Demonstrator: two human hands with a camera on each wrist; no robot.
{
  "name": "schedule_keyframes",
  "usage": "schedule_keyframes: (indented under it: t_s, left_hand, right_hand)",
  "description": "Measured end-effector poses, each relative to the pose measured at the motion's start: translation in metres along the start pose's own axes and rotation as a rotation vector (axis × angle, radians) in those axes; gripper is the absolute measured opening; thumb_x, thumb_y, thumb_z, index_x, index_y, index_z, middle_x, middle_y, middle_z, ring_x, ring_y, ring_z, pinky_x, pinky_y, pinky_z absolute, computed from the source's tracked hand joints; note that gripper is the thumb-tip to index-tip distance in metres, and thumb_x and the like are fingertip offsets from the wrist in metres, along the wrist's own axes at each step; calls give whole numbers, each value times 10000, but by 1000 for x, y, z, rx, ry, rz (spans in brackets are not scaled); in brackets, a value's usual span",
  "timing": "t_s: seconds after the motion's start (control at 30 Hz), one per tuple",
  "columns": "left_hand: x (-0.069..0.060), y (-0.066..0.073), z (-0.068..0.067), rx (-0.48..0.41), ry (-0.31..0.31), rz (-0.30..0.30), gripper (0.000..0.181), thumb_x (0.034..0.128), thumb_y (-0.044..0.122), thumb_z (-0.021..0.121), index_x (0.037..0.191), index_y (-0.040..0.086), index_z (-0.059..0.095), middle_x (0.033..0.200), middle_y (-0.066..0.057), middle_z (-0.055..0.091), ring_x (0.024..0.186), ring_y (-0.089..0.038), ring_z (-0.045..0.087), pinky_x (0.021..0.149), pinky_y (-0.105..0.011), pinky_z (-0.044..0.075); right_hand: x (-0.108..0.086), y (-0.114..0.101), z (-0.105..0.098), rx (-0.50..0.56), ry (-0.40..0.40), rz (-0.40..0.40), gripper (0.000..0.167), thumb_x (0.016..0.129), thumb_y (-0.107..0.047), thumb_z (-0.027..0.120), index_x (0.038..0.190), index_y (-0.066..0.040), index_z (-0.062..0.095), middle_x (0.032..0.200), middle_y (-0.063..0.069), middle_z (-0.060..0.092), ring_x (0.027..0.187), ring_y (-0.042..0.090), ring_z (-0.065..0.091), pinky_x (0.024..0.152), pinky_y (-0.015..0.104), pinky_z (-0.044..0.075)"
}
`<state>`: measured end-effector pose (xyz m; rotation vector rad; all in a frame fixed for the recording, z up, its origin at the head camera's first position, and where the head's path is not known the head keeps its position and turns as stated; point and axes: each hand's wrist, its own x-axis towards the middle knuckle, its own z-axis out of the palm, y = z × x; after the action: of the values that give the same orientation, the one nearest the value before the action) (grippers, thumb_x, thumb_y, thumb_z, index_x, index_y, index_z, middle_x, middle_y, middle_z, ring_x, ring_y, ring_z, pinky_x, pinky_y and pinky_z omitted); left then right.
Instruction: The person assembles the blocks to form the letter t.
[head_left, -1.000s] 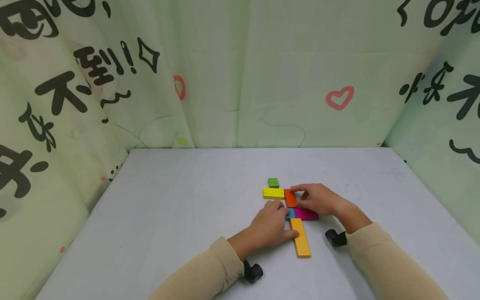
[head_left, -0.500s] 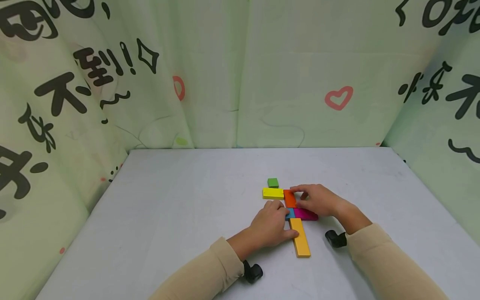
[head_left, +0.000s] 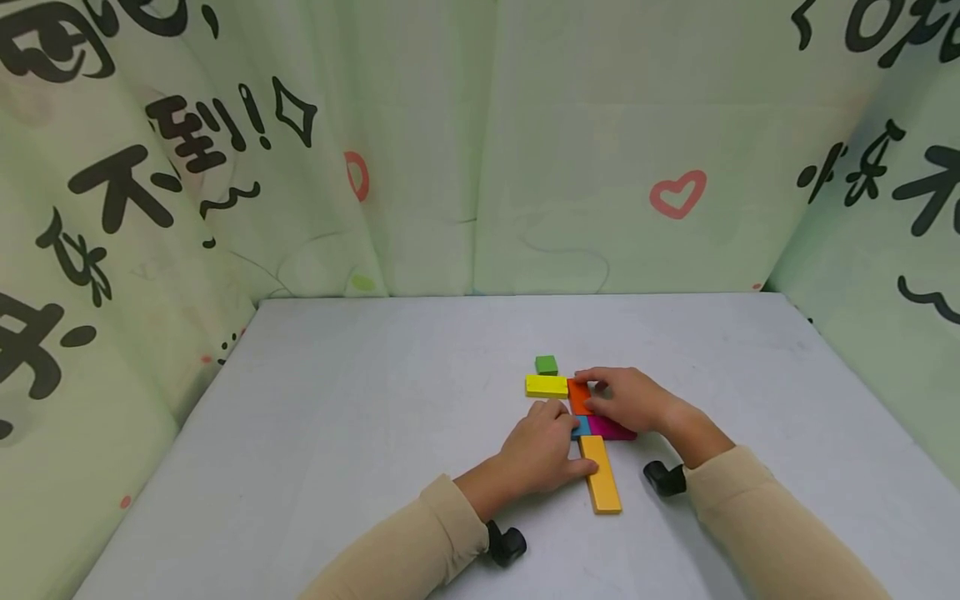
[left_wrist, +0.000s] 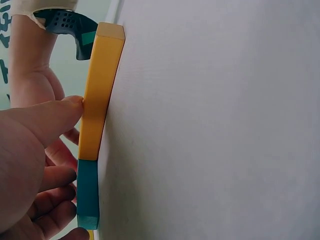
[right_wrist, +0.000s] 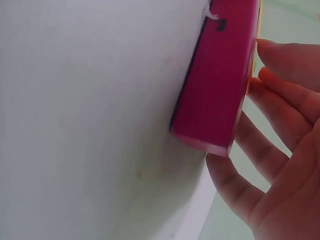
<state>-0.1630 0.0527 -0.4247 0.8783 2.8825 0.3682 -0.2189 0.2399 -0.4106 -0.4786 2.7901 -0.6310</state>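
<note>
Several coloured blocks lie on the white table. In the head view my left hand (head_left: 542,450) touches a long orange-yellow block (head_left: 604,493) with its thumb; its other fingers rest beside a blue block (head_left: 582,427). The left wrist view shows the thumb against the orange-yellow block (left_wrist: 100,90) and fingertips along the blue block (left_wrist: 88,192). My right hand (head_left: 637,402) has its index finger and thumb on a red-orange block (head_left: 578,398). A magenta block (head_left: 611,428) lies against the blue one, close to the right hand's other fingers in the right wrist view.
A yellow block (head_left: 546,387) adjoins the red-orange block's left side. A green block (head_left: 546,365) lies behind the yellow one. The white table (head_left: 360,375) extends around them, with a patterned light-green curtain (head_left: 427,167) behind and at both sides.
My right hand has shifted slightly left, its thumb and index finger further over the red-orange block. My left hand and the blocks show no visible movement.
</note>
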Motion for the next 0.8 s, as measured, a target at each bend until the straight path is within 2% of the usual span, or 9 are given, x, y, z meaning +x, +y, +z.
schedule_keyframes:
  t_s: [0.27,0.47,0.67,0.8]
  left_hand:
    - [1,-1,-1,-1,4,4,592,865,555,726,1254,111,686,1178,6,560,1038,-124,483,834,-192,443]
    - [2,-1,-1,-3,12,4,593,862,554,730,1258,115,685,1177,8,558,1039,-121,482,836,-193,443]
    - [1,-1,0,-8,3,7,592,863,550,730,1260,113,685,1174,5,560,1047,-123,484,841,-188,443]
    - [0,0,0,-10,3,-1,596,858,560,730,1255,118,687,1168,14,559,1042,-115,480,829,-180,441]
  right_hand:
    - [-1,-2,-2,1,-4,-5,433,953,-149,617,1381,-84,598,1298,186,615,1178,395,551,997,594,427]
    - [-3,-2,-2,-1,10,-10,462,954,-152,618,1408,-79,573,1400,178,558,1231,415,523,1002,607,417]
    - [-13,1,-1,26,-2,7,483,943,-202,657,1406,-92,580,1366,193,574,1267,450,484,993,627,414]
    - [-22,4,1,38,-9,-38,470,927,-222,705,1367,-85,613,1326,157,606,1245,427,506,1000,621,410]
